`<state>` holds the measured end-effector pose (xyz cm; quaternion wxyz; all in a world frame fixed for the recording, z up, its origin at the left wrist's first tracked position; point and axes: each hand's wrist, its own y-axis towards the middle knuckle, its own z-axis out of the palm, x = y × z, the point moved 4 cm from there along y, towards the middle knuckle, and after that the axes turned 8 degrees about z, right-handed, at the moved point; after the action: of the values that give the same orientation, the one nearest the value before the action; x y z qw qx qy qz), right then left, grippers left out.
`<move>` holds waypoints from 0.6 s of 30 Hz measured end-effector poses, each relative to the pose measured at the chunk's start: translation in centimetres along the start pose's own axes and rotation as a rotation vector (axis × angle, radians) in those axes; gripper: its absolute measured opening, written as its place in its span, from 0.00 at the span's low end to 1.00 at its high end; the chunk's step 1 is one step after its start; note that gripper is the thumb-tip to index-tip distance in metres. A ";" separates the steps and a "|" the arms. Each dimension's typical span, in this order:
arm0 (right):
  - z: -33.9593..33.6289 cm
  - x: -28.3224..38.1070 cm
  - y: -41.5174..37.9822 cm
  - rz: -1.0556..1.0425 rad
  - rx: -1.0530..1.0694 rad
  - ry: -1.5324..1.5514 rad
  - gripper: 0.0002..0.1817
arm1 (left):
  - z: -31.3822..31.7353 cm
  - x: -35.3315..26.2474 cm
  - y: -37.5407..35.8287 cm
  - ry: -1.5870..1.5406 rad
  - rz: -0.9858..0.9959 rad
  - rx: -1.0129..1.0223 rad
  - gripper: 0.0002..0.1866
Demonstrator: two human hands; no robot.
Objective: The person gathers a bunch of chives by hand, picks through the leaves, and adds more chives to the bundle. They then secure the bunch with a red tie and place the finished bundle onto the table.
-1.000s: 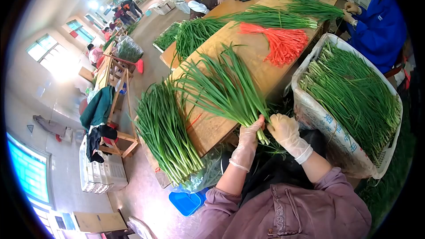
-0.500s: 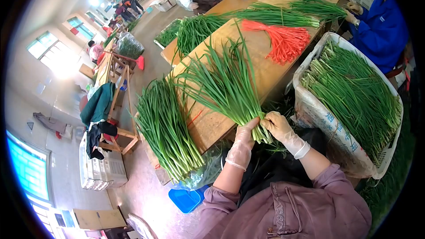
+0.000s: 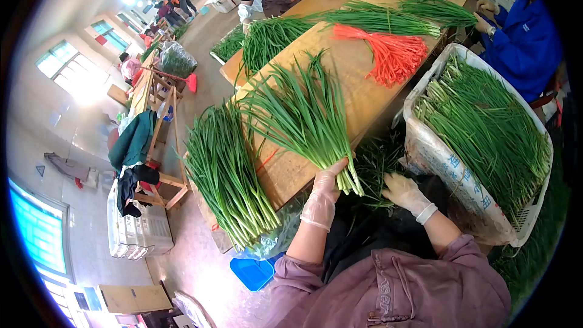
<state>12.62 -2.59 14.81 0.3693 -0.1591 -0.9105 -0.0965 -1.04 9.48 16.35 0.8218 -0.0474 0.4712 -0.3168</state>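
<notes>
My left hand (image 3: 326, 183), in a thin clear glove, grips the stem end of a bunch of green chives (image 3: 303, 115) whose leaves fan out over the wooden table (image 3: 358, 94). My right hand (image 3: 404, 191), also gloved, hovers apart from the bunch, low over loose chive trimmings (image 3: 376, 164) on my lap, fingers spread and holding nothing.
A white crate (image 3: 434, 158) heaped with chives stands at my right. A finished pile of chives (image 3: 225, 176) lies at the table's left edge. Red ties (image 3: 392, 54) lie mid-table, with more chive bunches (image 3: 376, 21) beyond. A person in blue (image 3: 525, 36) works at right, another at the far end.
My right hand has let go of the bunch's stems and dropped down to the right. My left hand keeps its hold, and the bunch has shifted slightly left.
</notes>
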 end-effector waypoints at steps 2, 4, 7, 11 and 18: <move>-0.2 2.1 3.1 0.054 0.033 0.504 0.16 | 0.3 0.2 -0.1 0.064 0.026 0.070 0.13; -0.9 3.8 5.5 0.069 0.019 0.465 0.15 | -0.4 1.1 0.1 0.101 0.026 0.046 0.14; 1.0 2.5 8.3 0.066 -0.013 0.419 0.16 | -0.2 1.2 -0.4 0.107 0.030 0.043 0.14; 1.0 2.8 7.0 0.191 0.054 0.692 0.18 | -0.3 0.9 -0.9 0.044 0.061 -0.010 0.13; -0.4 2.4 4.7 0.218 0.113 1.003 0.16 | 0.6 0.8 -0.7 0.009 0.032 -0.074 0.11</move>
<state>12.99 2.22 17.04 0.7763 -0.1670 -0.6036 -0.0726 -0.66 8.32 16.33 0.8225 -0.0687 0.4868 -0.2860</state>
